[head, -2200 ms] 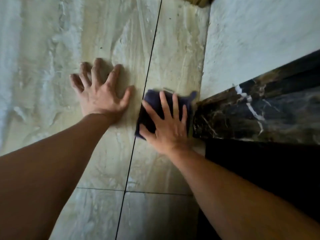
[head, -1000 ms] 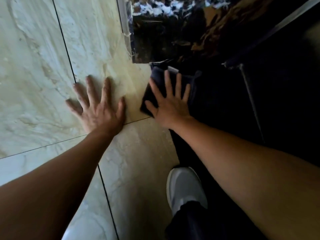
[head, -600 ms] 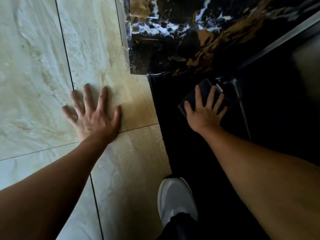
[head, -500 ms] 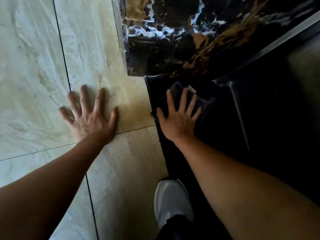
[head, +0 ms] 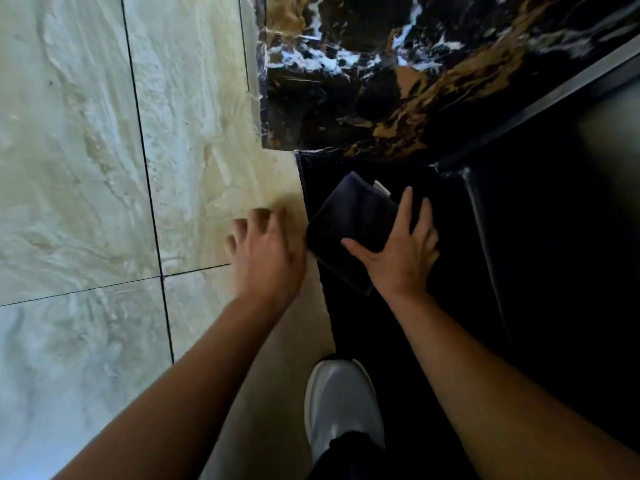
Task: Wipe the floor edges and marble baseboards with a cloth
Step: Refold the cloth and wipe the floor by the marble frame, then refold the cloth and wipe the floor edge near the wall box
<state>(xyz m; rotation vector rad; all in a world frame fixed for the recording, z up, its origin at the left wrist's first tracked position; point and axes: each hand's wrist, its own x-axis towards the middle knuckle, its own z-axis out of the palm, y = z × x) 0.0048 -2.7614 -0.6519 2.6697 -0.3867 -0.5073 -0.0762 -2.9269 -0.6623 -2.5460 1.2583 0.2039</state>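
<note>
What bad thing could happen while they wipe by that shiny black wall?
The dark cloth lies on dark floor, so missed dirt may be hard to spot. The right hand presses near the marble baseboard corner, so knuckles might bump it. The white shoe stands close behind and could tread on wiped floor.

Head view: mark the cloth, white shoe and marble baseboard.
cloth [head: 349, 220], head view, bare folded face above the thumb.
white shoe [head: 343, 400], head view, top of the toe.
marble baseboard [head: 381, 81], head view, dark gold-veined face.
</note>
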